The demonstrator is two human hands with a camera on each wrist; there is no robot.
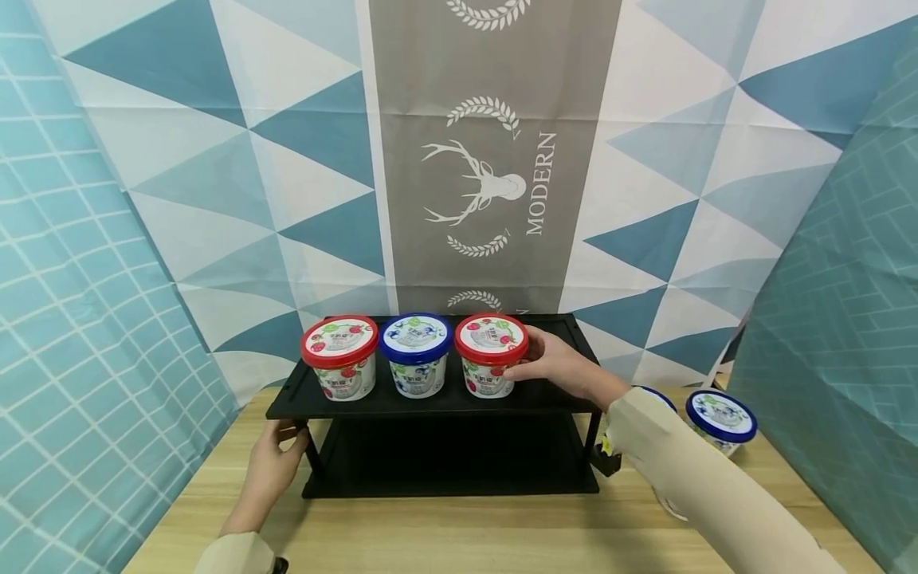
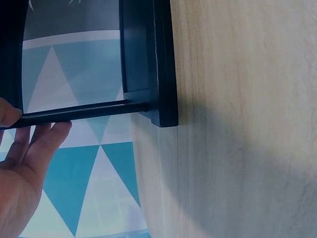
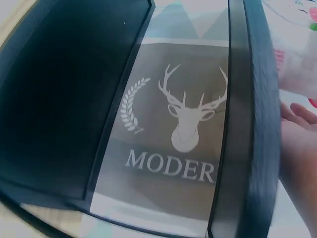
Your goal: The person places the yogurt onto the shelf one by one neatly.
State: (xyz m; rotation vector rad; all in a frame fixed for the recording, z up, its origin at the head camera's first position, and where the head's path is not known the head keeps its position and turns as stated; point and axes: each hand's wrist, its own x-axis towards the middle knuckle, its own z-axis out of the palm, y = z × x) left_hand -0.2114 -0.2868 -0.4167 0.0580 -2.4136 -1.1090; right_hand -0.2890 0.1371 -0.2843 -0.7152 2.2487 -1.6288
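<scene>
A black two-tier rack (image 1: 452, 456) carries three tubs on its upper shelf: a red-lidded tub (image 1: 343, 359) at left, a blue-lidded tub (image 1: 417, 355) in the middle and another red-lidded tub (image 1: 491, 355) at right. The right hand (image 1: 555, 363) grips the right tub's side, thumb at the front. At the rack's left end the left hand (image 1: 276, 462) holds the upper shelf's edge by the post; in the left wrist view that hand (image 2: 27, 163) has its thumb and fingers around the black frame (image 2: 84, 111). The right wrist view shows the right hand (image 3: 299, 144) beside the tub (image 3: 297, 59).
Two blue-lidded tubs stand on the wooden table (image 1: 445, 534) at right, one (image 1: 720, 418) in plain view and one (image 1: 656, 395) mostly behind the right sleeve. A patterned cloth (image 1: 488, 159) hangs behind the rack, with blue-green cloths at both sides.
</scene>
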